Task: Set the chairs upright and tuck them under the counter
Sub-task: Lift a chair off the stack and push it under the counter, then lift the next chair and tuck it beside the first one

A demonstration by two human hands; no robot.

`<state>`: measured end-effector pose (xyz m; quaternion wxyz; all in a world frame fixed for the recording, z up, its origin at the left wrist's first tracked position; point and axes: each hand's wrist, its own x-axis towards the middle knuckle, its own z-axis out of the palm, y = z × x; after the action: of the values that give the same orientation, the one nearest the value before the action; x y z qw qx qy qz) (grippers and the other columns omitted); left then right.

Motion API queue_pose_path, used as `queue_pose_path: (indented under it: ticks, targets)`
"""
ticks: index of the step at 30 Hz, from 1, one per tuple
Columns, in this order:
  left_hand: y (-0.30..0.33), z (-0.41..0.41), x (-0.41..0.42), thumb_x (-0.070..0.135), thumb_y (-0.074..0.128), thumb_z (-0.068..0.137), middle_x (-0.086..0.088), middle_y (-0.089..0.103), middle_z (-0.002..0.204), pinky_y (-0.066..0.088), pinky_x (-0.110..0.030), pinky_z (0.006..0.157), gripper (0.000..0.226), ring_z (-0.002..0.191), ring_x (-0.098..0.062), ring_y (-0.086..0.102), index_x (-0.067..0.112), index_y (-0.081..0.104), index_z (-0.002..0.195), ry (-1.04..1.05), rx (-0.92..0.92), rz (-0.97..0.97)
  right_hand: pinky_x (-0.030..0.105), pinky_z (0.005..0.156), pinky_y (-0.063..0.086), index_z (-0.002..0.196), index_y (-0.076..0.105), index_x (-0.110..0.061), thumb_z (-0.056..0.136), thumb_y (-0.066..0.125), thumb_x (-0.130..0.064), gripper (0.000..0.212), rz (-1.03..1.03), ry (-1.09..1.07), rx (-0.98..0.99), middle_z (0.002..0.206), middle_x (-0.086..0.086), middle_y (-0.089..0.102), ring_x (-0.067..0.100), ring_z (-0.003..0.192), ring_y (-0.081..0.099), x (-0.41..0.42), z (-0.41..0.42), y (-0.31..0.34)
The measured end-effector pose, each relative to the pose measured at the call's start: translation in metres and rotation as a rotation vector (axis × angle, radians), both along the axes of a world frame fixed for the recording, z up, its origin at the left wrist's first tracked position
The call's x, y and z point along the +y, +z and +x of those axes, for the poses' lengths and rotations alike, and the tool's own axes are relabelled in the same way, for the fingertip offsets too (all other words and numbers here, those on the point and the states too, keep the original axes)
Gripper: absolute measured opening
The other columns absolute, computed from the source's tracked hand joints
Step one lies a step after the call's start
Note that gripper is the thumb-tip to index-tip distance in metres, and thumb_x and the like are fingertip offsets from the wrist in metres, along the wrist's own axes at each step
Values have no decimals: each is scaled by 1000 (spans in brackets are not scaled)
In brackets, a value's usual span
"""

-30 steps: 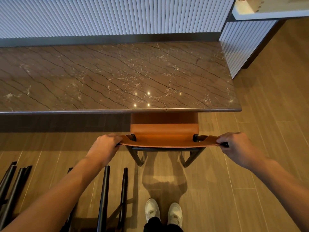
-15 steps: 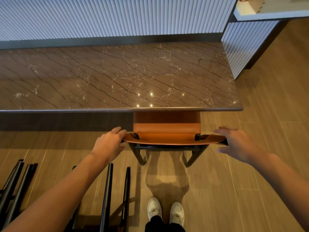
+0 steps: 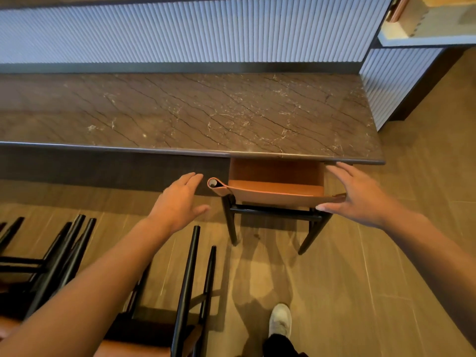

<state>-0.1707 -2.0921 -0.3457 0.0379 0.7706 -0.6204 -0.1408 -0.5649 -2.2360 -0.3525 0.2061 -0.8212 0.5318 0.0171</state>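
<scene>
Standing upright, tan chair sits tucked under brown marble surface, right end. Left hand released, fingers spread, just beside backrest. Right hand released, at backrest's right end. Overturned chairs lie on floor, left.

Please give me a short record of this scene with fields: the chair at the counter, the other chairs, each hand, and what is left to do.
upright chair: stands on its legs, seat under the counter edge, backrest out
left hand: open, fingers spread, beside the backrest's left end, not touching
right hand: open, at the backrest's right end; contact cannot be told
overturned chairs: on the floor at left, black legs pointing up
left to do: set the overturned chairs upright and tuck them in
</scene>
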Motion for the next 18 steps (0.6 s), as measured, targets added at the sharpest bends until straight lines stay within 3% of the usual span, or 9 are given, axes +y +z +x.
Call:
queue_pose_path:
  ticks: [2,4,8,14,18]
  targets:
    - [11,3,14,45,79,83,-1,42,159,38,-41,114,86,144,-21,43,26,35,155,33,84,-59,54,119,32,159,22,-36,69,62,-86,110,18,-29,-56,169,-4,21,24,153,24,23,8,14]
    - [24,7,33,50,78,82,4,47,155,42,-37,107,82,139,-16,47,31,40,152,120,280,-135,52,117,35,158,27,-36,71,58,-87,106,53,-106,-198,167,-4,26,22,151,27,51,18,31]
    - [55,13,78,72,67,80,18,50,150,45,-32,101,77,130,-4,52,43,43,147,205,587,-222,46,111,37,156,30,-39,82,50,-85,90,92,-277,-443,165,-6,31,20,149,32,116,37,65]
    - [119,21,153,85,57,74,17,53,147,50,-30,99,84,122,0,56,43,46,146,203,695,-348,42,110,37,157,32,-39,89,41,-81,81,105,-379,-656,164,-8,35,18,147,35,200,54,118]
    - [150,13,200,69,58,88,13,54,146,51,-40,105,66,129,-9,55,38,48,146,212,732,-404,31,104,37,156,35,-35,93,40,-77,76,84,-371,-734,160,-9,40,11,143,38,247,54,140]
